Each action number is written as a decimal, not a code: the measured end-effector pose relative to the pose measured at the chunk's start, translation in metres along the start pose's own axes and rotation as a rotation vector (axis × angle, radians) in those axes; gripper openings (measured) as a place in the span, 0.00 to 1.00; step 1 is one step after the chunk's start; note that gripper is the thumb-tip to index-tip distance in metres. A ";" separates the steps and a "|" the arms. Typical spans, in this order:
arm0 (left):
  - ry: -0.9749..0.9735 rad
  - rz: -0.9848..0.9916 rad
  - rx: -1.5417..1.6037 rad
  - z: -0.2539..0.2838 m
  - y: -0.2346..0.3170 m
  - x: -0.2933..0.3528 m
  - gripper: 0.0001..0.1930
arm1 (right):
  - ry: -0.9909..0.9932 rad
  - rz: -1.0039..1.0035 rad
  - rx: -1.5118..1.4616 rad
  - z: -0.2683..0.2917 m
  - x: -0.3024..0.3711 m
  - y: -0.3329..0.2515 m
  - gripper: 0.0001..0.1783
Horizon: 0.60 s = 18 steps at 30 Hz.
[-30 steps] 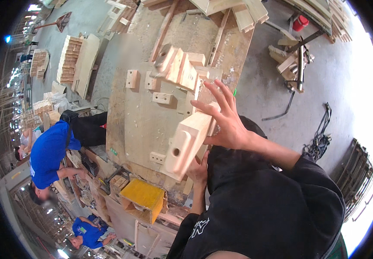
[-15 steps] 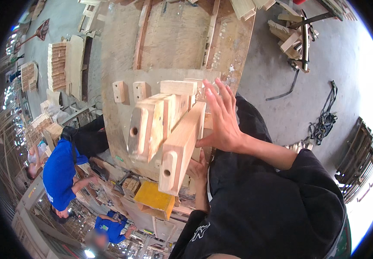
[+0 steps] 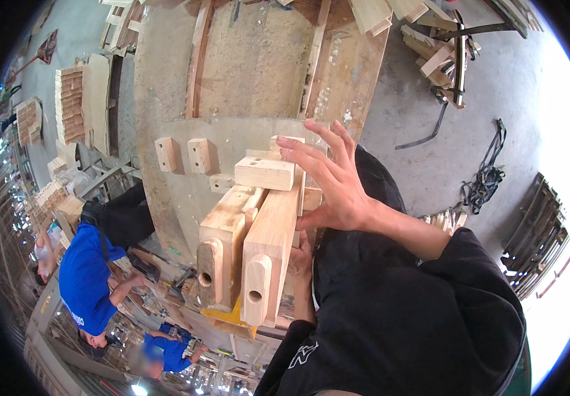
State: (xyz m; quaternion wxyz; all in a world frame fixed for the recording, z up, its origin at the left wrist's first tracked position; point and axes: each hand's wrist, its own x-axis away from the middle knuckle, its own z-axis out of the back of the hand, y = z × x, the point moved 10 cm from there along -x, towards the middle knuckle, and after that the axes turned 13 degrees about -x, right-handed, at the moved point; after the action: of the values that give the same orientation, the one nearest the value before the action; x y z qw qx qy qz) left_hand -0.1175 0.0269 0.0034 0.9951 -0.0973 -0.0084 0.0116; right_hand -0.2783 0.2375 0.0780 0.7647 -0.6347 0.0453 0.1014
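Two thick wooden rails lie side by side before me, each with a rounded tenon and a hole at its near end. My left hand (image 3: 301, 263) is closed at the side of the right-hand rail (image 3: 270, 231), its fingers partly hidden by the wood. Above that rail's far part, my right hand (image 3: 334, 175) is open, fingers spread, with the thumb by the rail's side. Close to its fingertips, a small wooden block (image 3: 264, 173) lies crosswise over the far ends of the rails. The left-hand rail (image 3: 224, 224) is beside the other, a narrow gap between them.
Small drilled blocks (image 3: 199, 156) stand on the worn workbench (image 3: 258, 59), left of the rails. Below the rail ends shows a yellow box (image 3: 225, 321). Two co-workers in blue shirts (image 3: 87, 270) are at the lower left. Wood scraps (image 3: 436, 59) and black straps (image 3: 486, 181) lie on the floor, right.
The rails' near ends now appear lower and closer together, covering more of the yellow box. My right fingers have curved over toward the crosswise block. The whole view has shifted slightly.
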 end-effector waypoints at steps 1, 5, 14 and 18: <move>-0.017 0.004 -0.010 -0.001 0.000 0.001 0.53 | -0.004 0.026 0.020 0.000 0.000 0.000 0.68; -0.106 -0.012 0.016 -0.002 0.004 -0.010 0.53 | 0.025 0.146 0.133 -0.003 0.000 0.012 0.63; -0.095 0.003 0.015 0.004 0.005 -0.007 0.49 | 0.115 0.227 0.026 -0.004 -0.001 0.010 0.61; -0.092 -0.010 0.027 0.003 0.008 -0.008 0.49 | 0.154 0.319 -0.071 -0.003 -0.004 -0.007 0.59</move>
State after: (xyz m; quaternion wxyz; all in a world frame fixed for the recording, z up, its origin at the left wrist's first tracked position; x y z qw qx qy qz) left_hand -0.1261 0.0353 0.0045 0.9950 -0.0834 -0.0545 0.0114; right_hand -0.2807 0.2327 0.0845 0.7102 -0.6521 0.2001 0.1742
